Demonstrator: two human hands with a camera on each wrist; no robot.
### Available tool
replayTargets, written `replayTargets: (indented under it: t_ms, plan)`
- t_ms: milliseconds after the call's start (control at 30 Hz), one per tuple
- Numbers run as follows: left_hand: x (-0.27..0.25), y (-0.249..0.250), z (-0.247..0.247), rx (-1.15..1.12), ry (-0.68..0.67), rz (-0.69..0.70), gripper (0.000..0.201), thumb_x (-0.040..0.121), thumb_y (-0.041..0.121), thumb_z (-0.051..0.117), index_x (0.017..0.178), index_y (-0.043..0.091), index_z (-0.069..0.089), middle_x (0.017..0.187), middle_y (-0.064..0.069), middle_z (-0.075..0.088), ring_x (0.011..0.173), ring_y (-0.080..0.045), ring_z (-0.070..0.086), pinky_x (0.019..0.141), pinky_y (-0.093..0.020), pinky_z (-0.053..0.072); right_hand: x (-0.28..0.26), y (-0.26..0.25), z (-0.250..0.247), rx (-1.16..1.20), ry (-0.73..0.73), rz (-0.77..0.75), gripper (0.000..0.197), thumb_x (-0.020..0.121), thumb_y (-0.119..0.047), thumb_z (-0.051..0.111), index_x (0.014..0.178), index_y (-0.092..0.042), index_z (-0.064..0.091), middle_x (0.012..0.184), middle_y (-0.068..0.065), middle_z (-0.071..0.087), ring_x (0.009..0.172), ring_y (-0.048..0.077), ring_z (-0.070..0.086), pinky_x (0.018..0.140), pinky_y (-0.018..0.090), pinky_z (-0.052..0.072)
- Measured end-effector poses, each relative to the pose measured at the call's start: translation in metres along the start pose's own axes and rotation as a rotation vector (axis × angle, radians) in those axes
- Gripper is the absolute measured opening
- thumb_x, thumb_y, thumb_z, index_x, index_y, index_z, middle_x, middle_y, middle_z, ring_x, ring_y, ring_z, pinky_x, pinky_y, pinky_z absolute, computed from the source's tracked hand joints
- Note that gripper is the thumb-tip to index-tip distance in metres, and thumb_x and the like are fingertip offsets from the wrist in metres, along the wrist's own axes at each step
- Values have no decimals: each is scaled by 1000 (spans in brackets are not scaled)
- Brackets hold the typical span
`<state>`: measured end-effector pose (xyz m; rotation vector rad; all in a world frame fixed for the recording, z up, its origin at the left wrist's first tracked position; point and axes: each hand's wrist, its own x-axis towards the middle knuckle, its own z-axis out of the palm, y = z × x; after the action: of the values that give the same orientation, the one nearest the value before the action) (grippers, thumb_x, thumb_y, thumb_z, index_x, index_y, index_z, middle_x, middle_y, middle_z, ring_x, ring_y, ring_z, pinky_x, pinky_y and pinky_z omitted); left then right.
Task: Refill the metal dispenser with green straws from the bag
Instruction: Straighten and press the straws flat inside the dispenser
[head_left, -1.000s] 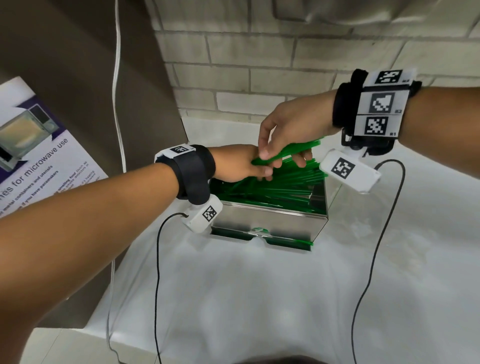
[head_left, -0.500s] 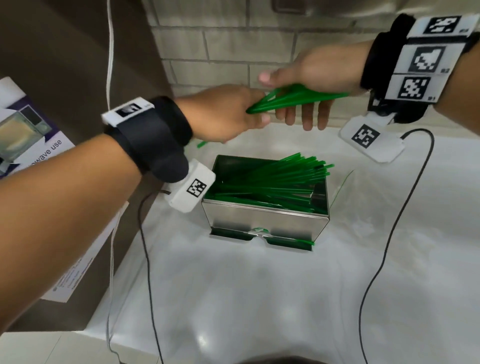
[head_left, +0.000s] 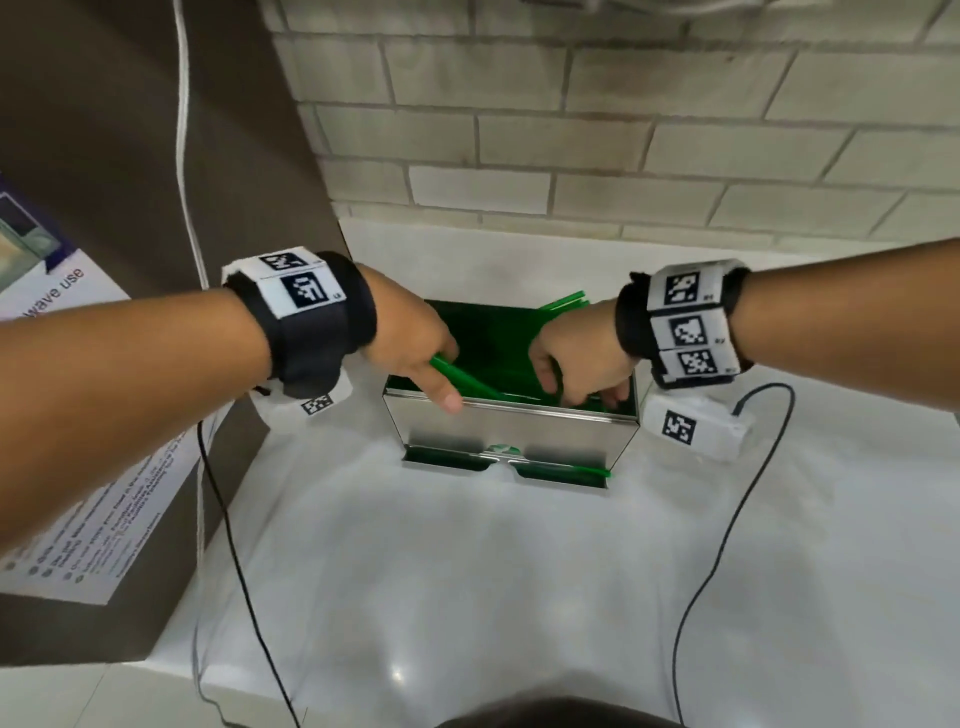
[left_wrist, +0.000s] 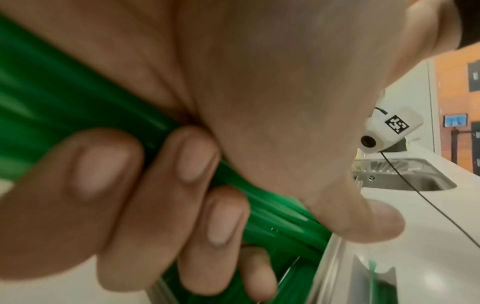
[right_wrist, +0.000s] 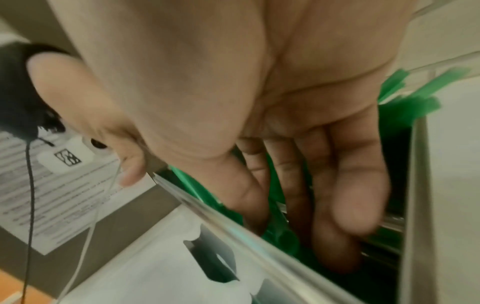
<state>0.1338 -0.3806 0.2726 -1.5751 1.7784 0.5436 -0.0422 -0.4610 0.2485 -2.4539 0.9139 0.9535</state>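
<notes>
The metal dispenser (head_left: 509, 431) stands open-topped on the white counter, with green straws inside and one in its front slot (head_left: 561, 467). My left hand (head_left: 415, 348) is at the box's left rim and grips one end of a bundle of green straws (head_left: 457, 376); the left wrist view shows the fingers (left_wrist: 109, 174) curled round the bundle (left_wrist: 39, 82). My right hand (head_left: 576, 353) reaches into the right side of the box. Its fingers (right_wrist: 345, 185) are nearly straight and lie among the straws (right_wrist: 280, 236) below the rim (right_wrist: 233, 222). No bag is in view.
A grey cabinet side with a printed notice (head_left: 78, 415) stands close on the left. A brick wall (head_left: 571, 130) runs behind. Two thin cables (head_left: 234, 545) (head_left: 727, 530) trail over the white counter (head_left: 467, 597). A sink (left_wrist: 405, 181) lies further right.
The two hands have brought the straw bundle down from above the dispenser into its open top. The right hand has moved to the box's right side and opened its fingers.
</notes>
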Motion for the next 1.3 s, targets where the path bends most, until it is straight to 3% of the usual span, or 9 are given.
replayTargets:
  t_ms: [133,233,333,400,567,867,1000,1167,1300]
  plan:
    - [2,-3,-4,49,-49,-3,72,91,75,31,119,18,65,105,3,67,97,-18,62,95,-34,49,1,3,6,-70,42,7,27,89,-12,64,116,-18,63,73,-3,56,56,22,62,40,21,48]
    - [3,11,-5,66,-28,48,67,99,66,22,132,21,59,125,0,64,113,-20,58,104,-36,43,1,-1,9,-186,72,-9,33,90,-6,60,121,-16,62,75,-5,54,56,14,54,40,17,44]
    - [13,33,-11,75,19,126,57,106,52,27,148,19,43,142,-4,54,121,-22,53,104,-32,38,-3,-3,-3,-264,125,-1,31,93,-12,55,122,-11,65,104,3,68,84,17,65,64,20,54]
    - [22,39,-18,72,38,155,52,106,49,33,147,19,44,136,-2,57,115,-20,55,99,-29,40,-6,0,-15,-220,158,20,30,92,-12,56,120,-9,67,104,8,71,89,23,67,69,26,54]
    - [33,52,-27,105,74,145,60,101,55,44,145,15,46,93,7,57,66,-8,47,69,-23,41,-12,11,-37,-107,155,74,25,94,-4,58,116,-5,67,60,2,64,49,18,62,67,36,63]
    - [21,0,-24,-338,439,166,17,97,35,56,109,27,64,105,11,65,91,-11,60,79,-28,46,-44,48,-66,-161,99,48,26,94,-1,50,105,-14,70,86,8,74,63,20,66,73,36,62]
    - [12,-21,-14,-612,283,177,26,101,47,48,119,33,61,111,11,67,102,-12,64,94,-35,51,-52,54,-74,50,120,-11,29,96,1,48,104,-13,72,93,11,72,75,22,70,70,34,61]
    - [-1,-35,-5,-659,267,185,22,101,36,55,114,24,68,92,4,75,81,-10,70,78,-30,51,-38,27,-53,402,138,-160,19,97,1,53,107,-8,66,90,10,75,71,17,72,71,31,59]
    - [-4,-37,5,-441,244,169,18,100,31,59,109,28,75,85,8,76,76,-6,69,78,-23,49,-16,2,-19,103,122,-184,17,92,-25,67,108,-18,69,79,-8,74,77,14,73,76,27,58]
